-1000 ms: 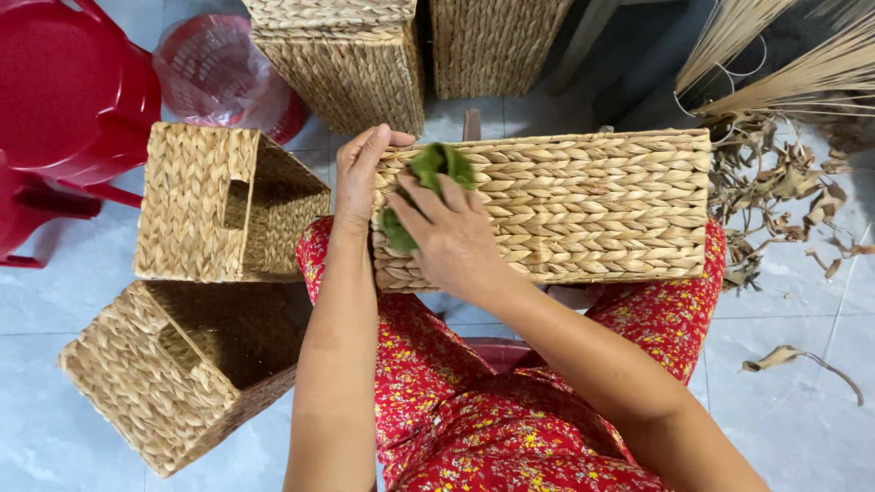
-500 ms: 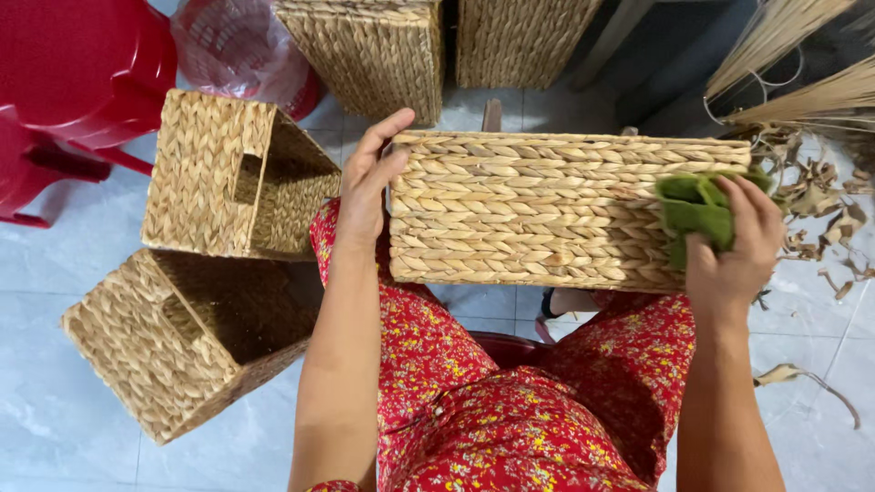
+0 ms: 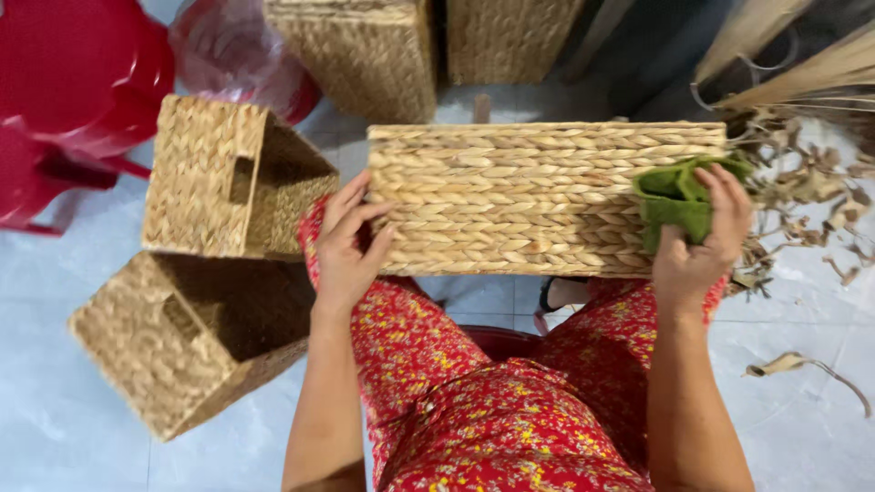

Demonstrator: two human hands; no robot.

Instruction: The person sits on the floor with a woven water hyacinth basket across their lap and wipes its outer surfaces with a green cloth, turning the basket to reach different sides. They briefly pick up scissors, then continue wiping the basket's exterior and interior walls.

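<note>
Resting across the person's lap, the long woven basket (image 3: 533, 196) is lying at twelve o'clock. The left hand (image 3: 351, 246) is pressing spread fingers against its nine o'clock end, while the right hand (image 3: 702, 241) is gripping a green cloth (image 3: 674, 200) at three o'clock.

Red chair (image 3: 82, 82), two open baskets (image 3: 228, 182)

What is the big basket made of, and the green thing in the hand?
The big basket looks woven from dried plant fibre, maybe grass or straw: tan braided rows, matte. The green thing, held in the right hand, seems to be soft cloth: it folds and crumples.
</note>
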